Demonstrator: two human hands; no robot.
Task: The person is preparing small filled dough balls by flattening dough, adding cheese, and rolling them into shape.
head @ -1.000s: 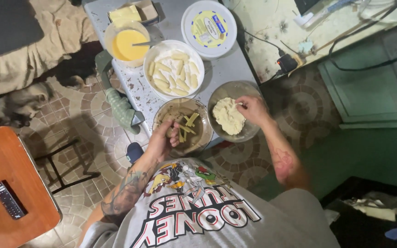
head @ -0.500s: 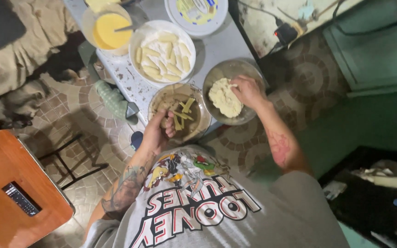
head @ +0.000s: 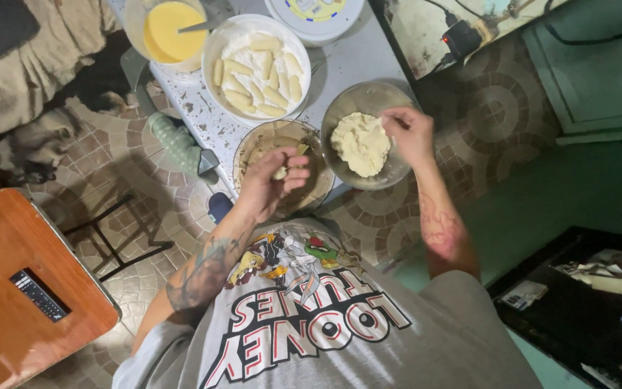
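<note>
- Fingers (head: 293,167) of left hand (head: 271,184): curled round a small pale piece (head: 280,173), held over near glass bowl (head: 311,198).
- Right hand (head: 408,133): fingertips pinched together on dough mass (head: 360,144) in right glass bowl (head: 376,94), gripping to pull off a portion.
- White bowl (head: 214,43), far: shaped pieces (head: 260,72) laid in flour, kept apart.

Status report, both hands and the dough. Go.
Left hand pinching a small pale piece over the brown bowl. Right hand on the dough in the metal bowl. Nothing between.

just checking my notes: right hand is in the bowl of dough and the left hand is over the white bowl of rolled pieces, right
Not quite. In the head view the left hand is over the brown glass bowl, not the white bowl. The right hand is in the bowl of dough.
</note>
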